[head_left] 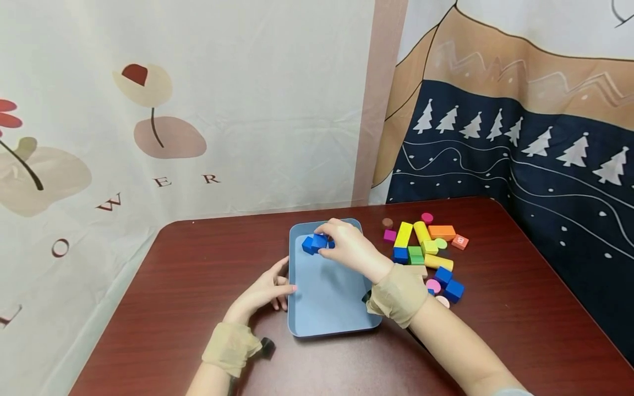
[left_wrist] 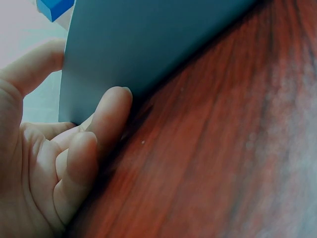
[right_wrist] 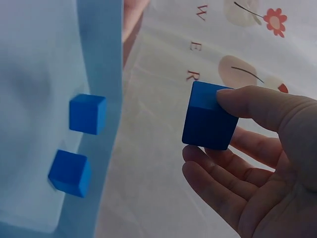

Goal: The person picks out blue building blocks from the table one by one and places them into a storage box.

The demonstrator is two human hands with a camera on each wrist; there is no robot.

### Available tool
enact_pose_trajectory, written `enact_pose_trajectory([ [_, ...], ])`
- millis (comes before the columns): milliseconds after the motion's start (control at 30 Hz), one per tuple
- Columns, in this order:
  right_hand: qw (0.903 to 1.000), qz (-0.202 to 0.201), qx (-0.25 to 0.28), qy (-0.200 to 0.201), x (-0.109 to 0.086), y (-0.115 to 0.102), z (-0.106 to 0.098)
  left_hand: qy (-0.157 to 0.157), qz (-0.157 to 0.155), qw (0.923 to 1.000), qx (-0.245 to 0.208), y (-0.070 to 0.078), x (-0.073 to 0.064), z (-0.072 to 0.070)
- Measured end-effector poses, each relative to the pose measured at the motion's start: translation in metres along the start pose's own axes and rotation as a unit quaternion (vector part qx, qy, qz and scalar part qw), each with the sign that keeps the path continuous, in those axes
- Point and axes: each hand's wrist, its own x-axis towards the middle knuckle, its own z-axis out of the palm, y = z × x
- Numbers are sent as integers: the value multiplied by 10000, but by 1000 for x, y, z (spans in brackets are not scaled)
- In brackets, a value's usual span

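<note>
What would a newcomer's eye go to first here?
Probably the right hand, its fingers pinching a blue block over the far end of the light-blue tray. Next, the jumble of colorful blocks on the dark red table, to the tray's right. Then the white trees on navy cloth in the right background.

A blue block (right_wrist: 210, 119) is held over the far end of a flat-lying, round-cornered blue-grey tray (head_left: 332, 308).
</note>
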Motion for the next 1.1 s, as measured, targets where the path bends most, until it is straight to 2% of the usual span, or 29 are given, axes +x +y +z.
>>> enact_pose_trajectory([
  [233, 9998, 0, -121, -131, 4, 3, 17, -69, -6, 10000, -56, 5, -2, 0],
  [700, 9988, 85, -298, -371, 7, 10, 44, -18, 36, 10000, -65, 1, -2, 1],
  [967, 9973, 172, -521, -480, 8, 14, 55, -117, 16, 9999, -85, 25, -13, 3],
  [1100, 9964, 205, -594, -567, 9, 14, 59, -128, 65, 9998, -118, 30, -15, 3],
])
